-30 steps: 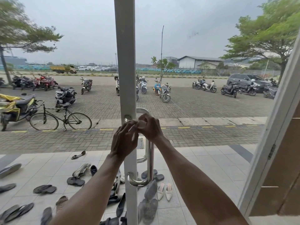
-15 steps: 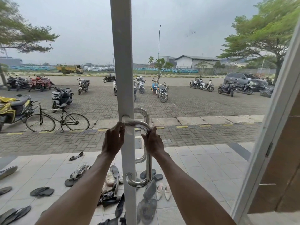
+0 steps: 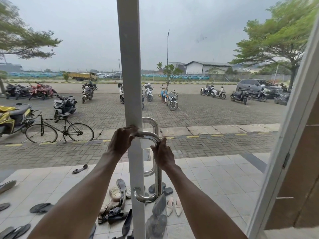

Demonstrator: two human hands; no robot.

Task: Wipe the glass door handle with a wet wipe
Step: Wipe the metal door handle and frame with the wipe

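Head view: our left hand (image 3: 121, 141) curls over the top end of the handle (image 3: 158, 178) where it meets the white door post (image 3: 130, 66). Our right hand (image 3: 163, 153) grips its upper bend, so the two hands are apart. Below, the handle runs bare to its lower bend. We cannot make out the wipe.

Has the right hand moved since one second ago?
Yes. The right hand has slid down and rightward, away from the white door frame, along the handle from top mount to upright bar.
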